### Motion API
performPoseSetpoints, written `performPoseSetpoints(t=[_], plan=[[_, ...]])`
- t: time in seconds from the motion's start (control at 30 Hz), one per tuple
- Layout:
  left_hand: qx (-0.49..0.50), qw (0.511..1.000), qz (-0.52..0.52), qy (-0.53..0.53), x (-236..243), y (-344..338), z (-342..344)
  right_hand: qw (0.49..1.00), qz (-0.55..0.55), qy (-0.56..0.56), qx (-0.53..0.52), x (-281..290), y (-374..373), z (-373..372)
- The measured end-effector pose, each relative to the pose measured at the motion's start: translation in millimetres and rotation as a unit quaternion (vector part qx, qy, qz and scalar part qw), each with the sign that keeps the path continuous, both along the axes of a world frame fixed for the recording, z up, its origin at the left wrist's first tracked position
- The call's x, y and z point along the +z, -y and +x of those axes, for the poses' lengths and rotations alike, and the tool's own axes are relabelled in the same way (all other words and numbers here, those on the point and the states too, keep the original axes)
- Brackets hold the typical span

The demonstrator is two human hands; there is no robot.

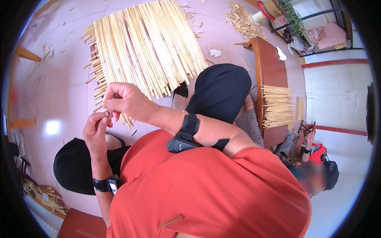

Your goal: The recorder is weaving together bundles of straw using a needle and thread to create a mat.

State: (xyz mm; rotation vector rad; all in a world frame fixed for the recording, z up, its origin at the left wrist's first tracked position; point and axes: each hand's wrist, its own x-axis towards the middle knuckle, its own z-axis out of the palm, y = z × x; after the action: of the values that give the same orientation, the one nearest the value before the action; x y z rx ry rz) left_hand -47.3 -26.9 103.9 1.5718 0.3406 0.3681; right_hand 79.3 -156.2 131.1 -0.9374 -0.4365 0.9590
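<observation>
Both my hands meet in front of me, fingertips nearly touching. My right hand (126, 102) is closed in a pinch, thumb against fingers. Just below it, my left hand (96, 127) pinches too. A thin line shows between the fingertips, too fine to name. Past them on the floor lies a wide mat of pale straw-coloured stalks (147, 43), set side by side. More stalk ends (96, 67) stick out from under its left edge. The near end of the mat is partly hidden behind my right hand and forearm.
A brown wooden bench (274, 63) on the right carries a row of cut stalks (277, 106). Short offcuts (243, 22) lie heaped at the far right. Another person (311, 139) sits at the right. A stalk bundle (45, 194) lies lower left. My knees flank the mat's near end.
</observation>
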Motion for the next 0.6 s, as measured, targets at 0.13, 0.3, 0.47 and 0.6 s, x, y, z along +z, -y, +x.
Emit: performPoseSetpoints(t=[0.13,0.3,0.47,0.6], plan=[[-0.008,0.997,0.049,-0.066,12.2,-6.3,-15.6,0.998,-0.008,0.032,-0.061,1.3,11.1,10.5],[0.018,0.996,-0.081,-0.025,17.6,-24.6,-37.6,0.983,-0.047,0.066,-0.164,5.1,29.7,27.6],[0.015,0.995,-0.095,0.008,21.3,-30.5,-50.9,0.98,-0.057,0.041,-0.187,0.3,31.3,24.9],[0.023,0.995,-0.102,0.007,26.4,-27.3,-53.0,0.982,-0.068,0.071,-0.161,-3.4,25.3,19.1]])
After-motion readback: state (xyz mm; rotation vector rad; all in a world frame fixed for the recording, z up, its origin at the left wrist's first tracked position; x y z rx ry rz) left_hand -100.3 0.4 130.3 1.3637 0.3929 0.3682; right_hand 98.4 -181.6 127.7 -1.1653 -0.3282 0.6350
